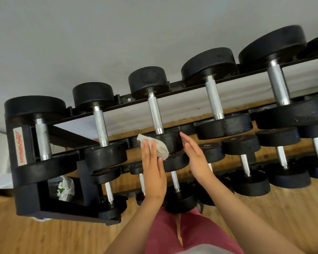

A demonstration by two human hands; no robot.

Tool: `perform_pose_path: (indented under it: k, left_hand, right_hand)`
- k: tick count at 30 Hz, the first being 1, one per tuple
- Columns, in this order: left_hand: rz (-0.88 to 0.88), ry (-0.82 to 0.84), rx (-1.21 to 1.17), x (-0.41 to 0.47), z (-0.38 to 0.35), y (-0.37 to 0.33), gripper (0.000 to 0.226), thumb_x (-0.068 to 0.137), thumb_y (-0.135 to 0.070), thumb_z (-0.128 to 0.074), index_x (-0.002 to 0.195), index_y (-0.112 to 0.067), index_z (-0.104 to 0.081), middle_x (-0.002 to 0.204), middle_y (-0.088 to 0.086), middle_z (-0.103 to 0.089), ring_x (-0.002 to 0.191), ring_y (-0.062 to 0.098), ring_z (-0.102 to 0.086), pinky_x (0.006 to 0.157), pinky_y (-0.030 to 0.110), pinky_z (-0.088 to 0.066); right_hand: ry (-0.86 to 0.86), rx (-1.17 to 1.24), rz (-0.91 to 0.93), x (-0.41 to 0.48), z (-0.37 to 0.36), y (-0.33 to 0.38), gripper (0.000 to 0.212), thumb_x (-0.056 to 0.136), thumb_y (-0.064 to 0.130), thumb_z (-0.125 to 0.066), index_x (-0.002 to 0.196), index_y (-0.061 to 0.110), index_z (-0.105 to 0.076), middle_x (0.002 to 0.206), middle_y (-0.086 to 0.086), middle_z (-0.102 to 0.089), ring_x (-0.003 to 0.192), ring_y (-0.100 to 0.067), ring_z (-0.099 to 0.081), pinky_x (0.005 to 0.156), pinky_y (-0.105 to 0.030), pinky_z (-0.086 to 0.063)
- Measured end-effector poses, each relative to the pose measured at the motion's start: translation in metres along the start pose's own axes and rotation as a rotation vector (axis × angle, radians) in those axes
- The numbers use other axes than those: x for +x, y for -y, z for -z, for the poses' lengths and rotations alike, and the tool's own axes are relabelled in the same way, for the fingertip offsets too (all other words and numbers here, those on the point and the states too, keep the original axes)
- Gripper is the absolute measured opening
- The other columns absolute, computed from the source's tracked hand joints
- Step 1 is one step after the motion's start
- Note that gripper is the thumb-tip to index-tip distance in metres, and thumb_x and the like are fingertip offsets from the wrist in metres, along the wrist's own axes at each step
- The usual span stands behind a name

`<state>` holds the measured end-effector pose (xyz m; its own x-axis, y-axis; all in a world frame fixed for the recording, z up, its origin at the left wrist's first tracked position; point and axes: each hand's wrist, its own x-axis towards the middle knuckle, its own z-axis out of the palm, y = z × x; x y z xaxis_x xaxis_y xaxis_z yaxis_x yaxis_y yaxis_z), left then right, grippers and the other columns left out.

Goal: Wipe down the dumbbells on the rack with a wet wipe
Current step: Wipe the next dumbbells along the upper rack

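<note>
A black rack [22,143] carries black dumbbells with knurled chrome handles on three tiers. My left hand [152,171] lies flat with straight fingers and presses a crumpled white wet wipe [159,146] against the near head of the third top-tier dumbbell [170,139]. My right hand [193,154] is held flat, fingers straight, against the right side of that same head. The dumbbell's handle [155,113] and far head [148,80] are uncovered.
Neighbouring dumbbells [106,154] [225,125] sit close on both sides. Lower tiers hold smaller dumbbells [240,145]. A plastic bag [65,187] lies inside the rack's left frame. A grey wall is behind, wooden floor [44,231] below, and my red trousers [173,231] are at the bottom.
</note>
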<state>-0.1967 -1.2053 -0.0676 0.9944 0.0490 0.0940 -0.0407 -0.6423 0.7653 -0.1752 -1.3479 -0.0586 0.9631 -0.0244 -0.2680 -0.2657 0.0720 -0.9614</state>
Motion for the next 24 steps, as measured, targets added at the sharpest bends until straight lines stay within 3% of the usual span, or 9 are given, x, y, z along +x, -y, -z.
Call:
perform_pose_path:
  k: [3, 6, 8, 11, 14, 18, 21, 24]
  left_hand:
    - [0.073, 0.002, -0.049, 0.000, -0.002, -0.003, 0.056, 0.106, -0.027, -0.032, 0.154, -0.032, -0.004, 0.163, -0.014, 0.006, 0.150, 0.009, 0.008, 0.121, 0.022, -0.003]
    - [-0.061, 0.057, 0.174, 0.013, 0.000, -0.006, 0.057, 0.105, -0.041, -0.028, 0.156, -0.034, -0.003, 0.164, -0.001, 0.009, 0.151, 0.023, 0.012, 0.121, 0.042, -0.006]
    - [-0.203, 0.098, 0.440, 0.026, 0.001, -0.008, 0.053, 0.104, -0.042, -0.026, 0.155, -0.033, -0.017, 0.164, 0.008, 0.001, 0.150, 0.034, 0.008, 0.120, 0.053, -0.009]
    - [-0.437, 0.192, 0.693, 0.041, -0.001, -0.012, 0.045, 0.100, -0.038, -0.034, 0.144, -0.034, -0.043, 0.162, 0.010, -0.016, 0.150, 0.035, -0.001, 0.117, 0.063, -0.008]
    - [-0.631, 0.269, 0.761, 0.044, 0.002, -0.010, 0.041, 0.097, -0.032, -0.037, 0.134, -0.032, -0.056, 0.159, 0.003, -0.029, 0.150, 0.028, -0.012, 0.118, 0.061, -0.010]
    - [-0.726, 0.285, 0.658, 0.041, 0.018, 0.007, 0.046, 0.094, -0.018, -0.042, 0.139, -0.023, -0.051, 0.154, 0.002, -0.037, 0.148, 0.022, -0.019, 0.121, 0.048, -0.012]
    - [-0.705, 0.297, 0.543, 0.028, 0.035, 0.023, 0.067, 0.085, -0.002, -0.057, 0.147, -0.018, -0.037, 0.157, 0.001, -0.029, 0.150, 0.020, -0.015, 0.121, 0.041, -0.018]
    - [-0.563, 0.279, 0.458, 0.020, 0.048, 0.028, 0.089, 0.074, 0.014, -0.067, 0.149, -0.017, -0.032, 0.159, -0.001, -0.024, 0.149, 0.016, -0.015, 0.116, 0.033, -0.026]
  right_hand:
    - [-0.026, 0.026, 0.007, 0.000, -0.004, -0.003, 0.034, 0.105, 0.028, -0.037, 0.139, 0.030, -0.044, 0.147, 0.010, -0.045, 0.138, -0.002, -0.037, 0.117, -0.030, -0.028]
    - [-0.054, 0.046, 0.010, 0.000, -0.005, -0.002, 0.036, 0.105, 0.023, -0.036, 0.140, 0.022, -0.046, 0.145, 0.008, -0.047, 0.136, -0.001, -0.040, 0.117, -0.029, -0.029]
    - [-0.093, 0.076, 0.011, 0.002, -0.006, 0.001, 0.036, 0.105, 0.022, -0.035, 0.138, 0.017, -0.049, 0.141, 0.006, -0.051, 0.132, -0.001, -0.044, 0.115, -0.029, -0.033]
    - [-0.166, 0.125, 0.010, 0.007, -0.007, 0.002, 0.032, 0.106, 0.020, -0.033, 0.129, 0.017, -0.055, 0.132, 0.000, -0.058, 0.128, -0.013, -0.052, 0.109, -0.034, -0.041]
    - [-0.178, 0.083, 0.054, 0.009, -0.010, 0.005, 0.036, 0.102, 0.029, -0.035, 0.127, 0.015, -0.058, 0.126, -0.003, -0.062, 0.121, -0.018, -0.057, 0.101, -0.038, -0.046]
    - [-0.195, 0.041, 0.020, 0.009, -0.012, 0.008, 0.034, 0.106, 0.022, -0.034, 0.130, 0.014, -0.057, 0.126, -0.001, -0.061, 0.120, -0.014, -0.056, 0.106, -0.040, -0.044]
    - [-0.241, -0.024, -0.004, 0.009, -0.020, 0.013, 0.032, 0.105, 0.022, -0.036, 0.131, 0.018, -0.056, 0.129, 0.003, -0.059, 0.123, -0.008, -0.052, 0.108, -0.029, -0.040]
    - [-0.304, -0.163, 0.043, 0.012, -0.032, 0.021, 0.029, 0.104, 0.019, -0.039, 0.126, 0.017, -0.057, 0.126, 0.005, -0.057, 0.114, 0.002, -0.049, 0.099, -0.012, -0.036]
